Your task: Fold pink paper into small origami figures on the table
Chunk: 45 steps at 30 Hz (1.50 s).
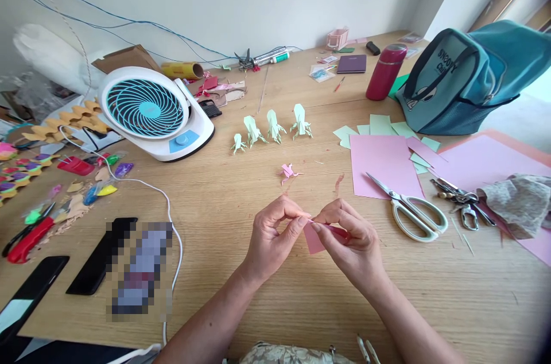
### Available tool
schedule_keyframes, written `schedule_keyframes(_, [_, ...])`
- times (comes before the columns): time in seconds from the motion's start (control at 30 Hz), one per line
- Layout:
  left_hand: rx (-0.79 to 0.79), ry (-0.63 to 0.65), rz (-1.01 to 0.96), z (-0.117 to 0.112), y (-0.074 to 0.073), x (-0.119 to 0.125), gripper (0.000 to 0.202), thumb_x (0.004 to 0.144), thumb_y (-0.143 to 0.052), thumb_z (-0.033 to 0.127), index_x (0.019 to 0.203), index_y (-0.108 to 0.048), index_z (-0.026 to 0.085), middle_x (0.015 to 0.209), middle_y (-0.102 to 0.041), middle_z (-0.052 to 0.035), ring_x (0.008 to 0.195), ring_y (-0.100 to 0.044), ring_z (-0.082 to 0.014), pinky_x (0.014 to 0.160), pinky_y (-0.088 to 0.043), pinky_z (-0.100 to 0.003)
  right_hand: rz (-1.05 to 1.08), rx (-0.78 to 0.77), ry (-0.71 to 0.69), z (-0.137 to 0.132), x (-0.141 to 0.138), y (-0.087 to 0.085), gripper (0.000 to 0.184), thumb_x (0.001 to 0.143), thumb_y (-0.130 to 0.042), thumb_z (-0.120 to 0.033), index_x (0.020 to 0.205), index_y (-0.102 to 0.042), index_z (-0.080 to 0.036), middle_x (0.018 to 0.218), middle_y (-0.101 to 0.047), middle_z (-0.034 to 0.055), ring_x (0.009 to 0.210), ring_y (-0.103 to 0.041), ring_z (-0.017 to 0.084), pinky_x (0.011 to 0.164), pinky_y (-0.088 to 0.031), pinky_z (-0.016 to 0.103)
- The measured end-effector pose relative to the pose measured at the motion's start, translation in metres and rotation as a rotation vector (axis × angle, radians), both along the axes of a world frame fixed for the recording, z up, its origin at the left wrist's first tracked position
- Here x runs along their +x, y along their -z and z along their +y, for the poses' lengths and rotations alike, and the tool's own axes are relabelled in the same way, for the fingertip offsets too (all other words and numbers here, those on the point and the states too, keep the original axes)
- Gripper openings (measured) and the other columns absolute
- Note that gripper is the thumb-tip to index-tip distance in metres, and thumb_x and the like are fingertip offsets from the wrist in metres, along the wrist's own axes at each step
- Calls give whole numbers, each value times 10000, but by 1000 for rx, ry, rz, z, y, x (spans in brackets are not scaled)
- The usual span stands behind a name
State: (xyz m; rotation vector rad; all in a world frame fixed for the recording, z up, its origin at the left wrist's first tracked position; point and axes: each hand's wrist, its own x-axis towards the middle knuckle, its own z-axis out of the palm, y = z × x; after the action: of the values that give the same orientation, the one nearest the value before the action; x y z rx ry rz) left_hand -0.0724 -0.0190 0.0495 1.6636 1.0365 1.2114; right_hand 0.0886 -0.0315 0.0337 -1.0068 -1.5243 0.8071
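A small piece of pink paper (314, 240) is held up between my two hands over the middle of the table. My left hand (278, 232) is closed, its thumb and forefinger pinching the paper's upper edge. Beside it, my right hand (350, 235) pinches the same edge, the fingertips of both hands nearly touching. A slim red object (339, 232) shows between the right fingers; its kind is mostly hidden. Just beyond the hands lies a small folded pink paper figure (288, 171). Farther back stand several pale green folded paper figures (275, 127) in a row.
White-handled scissors (416, 218) lie partly over a pink sheet (379, 163) at right, near keys (462, 200) and green paper pieces (381, 124). A red flask (386, 72) and teal backpack (460, 82) stand behind. At left are a fan (150, 111), its white cable (178, 232) and a pixelated phone-shaped patch (142, 269).
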Motion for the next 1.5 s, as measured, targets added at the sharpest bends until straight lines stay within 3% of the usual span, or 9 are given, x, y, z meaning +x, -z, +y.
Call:
schedule_keyframes(0.27, [-62,34,-67,3,3,0,154,902,-631,244,772,-612,163,748,-577,-1,698,-536,-116,665,-426,-229,4,25,8,1,1,2,83,878,-638,-149,823,-663,-206,765,-602,22,705,-572,165,638,-439,308])
schedule_keyframes(0.5, [-43,-56,-131,9,5,-8,212,933,-588,239,738,-538,171,702,-502,28,675,-459,-103,662,-378,-231,0,-6,-4,1,0,4,71,883,-633,-151,875,-682,-203,796,-623,20,724,-570,160,638,-421,296])
schedule_keyframes(0.73, [-52,-55,-148,8,8,-8,230,929,-591,231,721,-514,171,690,-480,33,662,-432,-101,649,-362,-232,0,-14,0,1,-1,6,68,883,-637,-153,849,-675,-198,778,-614,13,705,-565,151,638,-422,293])
schedule_keyframes(1.27, [-123,70,-128,7,14,-2,78,851,-696,195,780,-666,186,751,-596,18,719,-545,-108,684,-415,-229,28,-20,1,1,-1,3,123,884,-639,-152,770,-645,-199,732,-580,4,661,-523,138,597,-388,283])
schedule_keyframes(1.5, [-127,-14,-106,10,14,-4,110,832,-718,214,729,-692,185,712,-634,11,687,-561,-117,680,-421,-241,1,-25,17,1,-1,4,99,888,-628,-159,800,-644,-203,761,-607,15,692,-538,153,623,-408,290])
